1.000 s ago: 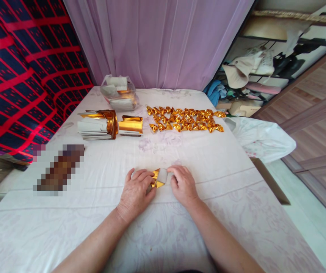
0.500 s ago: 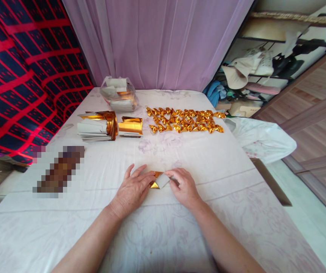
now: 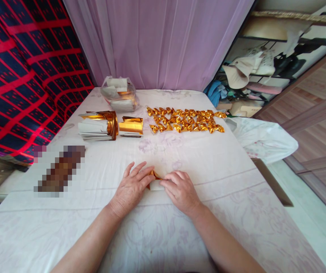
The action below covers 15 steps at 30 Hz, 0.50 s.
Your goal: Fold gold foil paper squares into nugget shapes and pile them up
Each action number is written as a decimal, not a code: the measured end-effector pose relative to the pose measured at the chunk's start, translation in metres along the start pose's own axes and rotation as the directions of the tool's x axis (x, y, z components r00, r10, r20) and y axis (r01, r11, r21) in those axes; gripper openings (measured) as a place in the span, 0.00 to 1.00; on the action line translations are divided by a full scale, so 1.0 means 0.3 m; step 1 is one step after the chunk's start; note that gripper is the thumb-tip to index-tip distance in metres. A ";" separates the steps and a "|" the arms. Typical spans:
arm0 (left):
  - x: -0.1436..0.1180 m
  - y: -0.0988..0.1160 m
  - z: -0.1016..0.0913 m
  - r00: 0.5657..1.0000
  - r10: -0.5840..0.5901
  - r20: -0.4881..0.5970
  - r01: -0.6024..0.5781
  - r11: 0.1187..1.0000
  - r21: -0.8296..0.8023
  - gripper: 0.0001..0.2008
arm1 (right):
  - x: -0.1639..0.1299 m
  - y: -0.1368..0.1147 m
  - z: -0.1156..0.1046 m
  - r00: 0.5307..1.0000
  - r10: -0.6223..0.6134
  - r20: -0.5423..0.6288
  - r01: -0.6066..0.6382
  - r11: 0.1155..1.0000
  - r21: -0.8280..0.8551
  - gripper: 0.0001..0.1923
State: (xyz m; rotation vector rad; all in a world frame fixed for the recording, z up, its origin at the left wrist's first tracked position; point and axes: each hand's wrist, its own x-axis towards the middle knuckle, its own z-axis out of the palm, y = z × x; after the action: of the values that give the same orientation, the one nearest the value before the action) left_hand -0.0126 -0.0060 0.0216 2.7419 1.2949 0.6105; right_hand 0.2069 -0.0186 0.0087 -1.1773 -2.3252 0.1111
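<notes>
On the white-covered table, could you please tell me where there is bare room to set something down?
The cloth is bare between the hands and the rows of folded gold pieces, and right of the right hand out to the table edge. The far left is crowded: gold paper stacks and a plastic bag.
</notes>
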 end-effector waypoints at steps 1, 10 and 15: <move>-0.003 0.008 -0.008 1.000 -0.001 -0.020 0.001 1.000 -0.005 0.14 | 0.001 -0.008 -0.003 1.000 -0.018 -0.007 0.018 1.000 -0.011 0.10; -0.061 0.066 -0.020 1.000 -0.009 -0.004 0.009 0.999 -0.034 0.05 | 0.006 -0.037 -0.001 0.994 -0.105 0.005 0.105 0.994 0.027 0.10; -0.064 0.075 -0.002 0.999 0.000 -0.036 -0.001 1.000 -0.022 0.07 | 0.008 -0.035 0.006 0.994 -0.105 0.021 0.104 0.993 0.058 0.09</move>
State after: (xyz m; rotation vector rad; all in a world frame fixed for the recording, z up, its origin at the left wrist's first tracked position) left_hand -0.0073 -0.0352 0.0204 2.7261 1.2873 0.6731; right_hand 0.1971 -0.0230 0.0114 -1.0298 -2.3832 0.1526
